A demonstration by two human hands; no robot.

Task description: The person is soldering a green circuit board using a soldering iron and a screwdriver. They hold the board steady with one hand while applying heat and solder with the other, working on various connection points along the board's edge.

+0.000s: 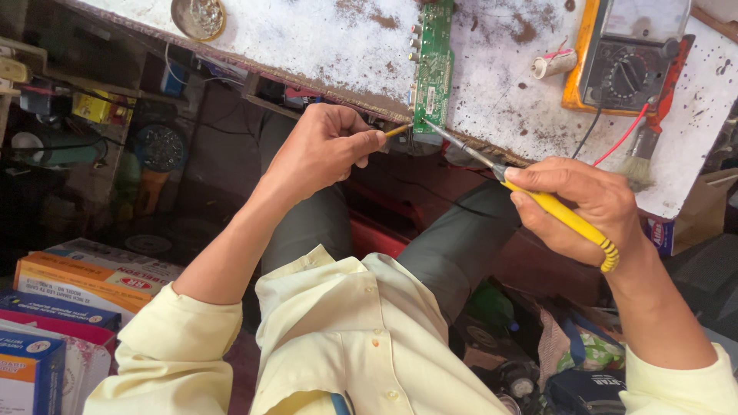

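Right now your right hand grips the yellow soldering iron, tip at the green circuit board on the tabletop edge, left hand pinching solder wire. Judging by this, soldering's underway; steady feeding matters.

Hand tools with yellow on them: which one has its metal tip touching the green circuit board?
The soldering iron in the right hand; the thin stick pinched by the left hand stops short of the circuit board.
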